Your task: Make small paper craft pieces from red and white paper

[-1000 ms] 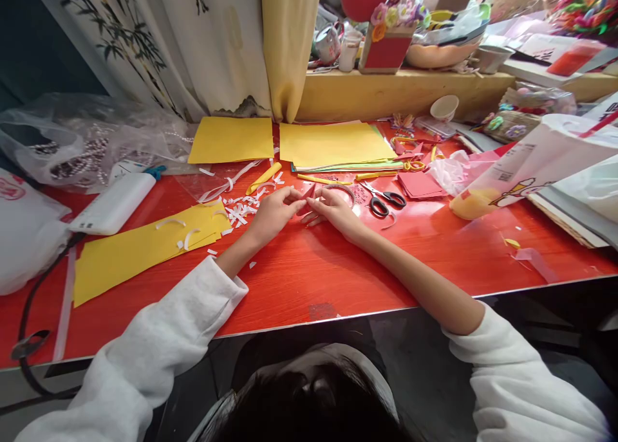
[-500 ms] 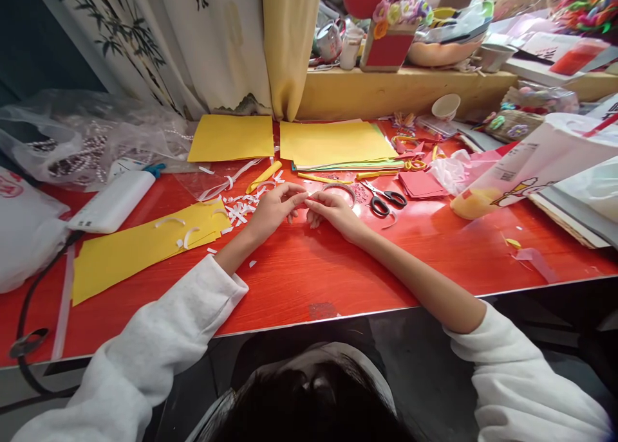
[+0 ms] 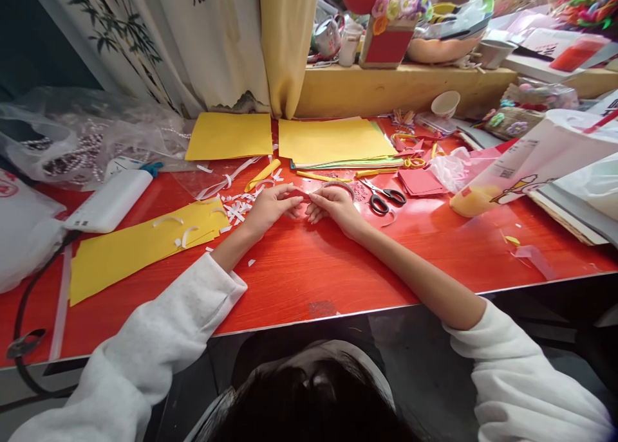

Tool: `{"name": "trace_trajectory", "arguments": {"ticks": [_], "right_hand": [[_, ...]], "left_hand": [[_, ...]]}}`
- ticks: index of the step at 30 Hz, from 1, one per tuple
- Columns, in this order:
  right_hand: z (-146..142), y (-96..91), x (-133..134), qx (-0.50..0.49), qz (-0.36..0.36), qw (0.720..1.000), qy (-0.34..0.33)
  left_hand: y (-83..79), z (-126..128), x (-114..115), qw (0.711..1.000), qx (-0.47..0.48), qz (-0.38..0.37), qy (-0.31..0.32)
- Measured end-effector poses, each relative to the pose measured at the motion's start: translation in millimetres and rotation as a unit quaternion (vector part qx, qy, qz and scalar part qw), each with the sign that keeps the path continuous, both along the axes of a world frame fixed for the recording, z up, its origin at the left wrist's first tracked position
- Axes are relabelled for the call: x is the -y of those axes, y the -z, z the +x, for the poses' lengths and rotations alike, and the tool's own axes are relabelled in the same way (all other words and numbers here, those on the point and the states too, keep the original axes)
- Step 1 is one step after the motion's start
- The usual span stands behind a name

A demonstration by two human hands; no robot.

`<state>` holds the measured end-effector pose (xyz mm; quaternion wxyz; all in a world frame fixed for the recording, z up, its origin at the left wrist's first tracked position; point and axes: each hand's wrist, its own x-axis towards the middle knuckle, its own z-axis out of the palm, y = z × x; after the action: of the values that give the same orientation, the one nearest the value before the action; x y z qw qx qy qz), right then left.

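Over the middle of the red table my left hand (image 3: 274, 208) and my right hand (image 3: 335, 209) face each other. Thumb and forefinger are pinched on each, the tips a small gap apart. A thin reddish edge seems to span that gap, but it blends with the tabletop and I cannot make out what it is. Behind my right hand lies a roll of tape (image 3: 344, 186), partly hidden. Black-handled scissors (image 3: 381, 201) rest to its right with blades spread. White paper scraps (image 3: 237, 209) are scattered left of my left hand.
Yellow paper strips (image 3: 120, 255) lie at left beside a white power bank-like box (image 3: 111, 201). Stacked yellow sheets (image 3: 333, 139) and another yellow sheet (image 3: 229, 136) are at the back. Red paper squares (image 3: 422, 182) and a tilted drink cup (image 3: 526, 162) stand right. The table's front edge (image 3: 338, 314) is near me.
My fingertips have drawn slightly apart, opening a small gap where they met before. The view has shifted a little; the things on the table stay where they were.
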<state>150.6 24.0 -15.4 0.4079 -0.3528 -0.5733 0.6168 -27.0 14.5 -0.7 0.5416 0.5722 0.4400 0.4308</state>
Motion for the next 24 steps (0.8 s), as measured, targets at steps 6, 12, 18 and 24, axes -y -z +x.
{"name": "trace_trajectory", "arguments": {"ticks": [6, 12, 18, 24], "right_hand": [[0.4, 0.5, -1.6, -0.042, -0.028, 0.999, 0.005], [2.9, 1.9, -4.3, -0.088, -0.049, 0.995, -0.001], [3.7, 0.0, -5.1, -0.116, -0.099, 0.988, -0.035], [2.9, 1.4, -5.0, -0.097, -0.098, 0.99, -0.012]], "left_hand": [[-1.8, -1.0, 1.2, 0.998, 0.037, -0.047, -0.012], [0.8, -2.7, -0.1, 0.996, 0.065, -0.061, -0.016], [2.0, -4.6, -1.2, 0.994, 0.087, -0.063, 0.006], [-1.4, -2.0, 0.4, 0.996, 0.054, -0.068, 0.023]]}}
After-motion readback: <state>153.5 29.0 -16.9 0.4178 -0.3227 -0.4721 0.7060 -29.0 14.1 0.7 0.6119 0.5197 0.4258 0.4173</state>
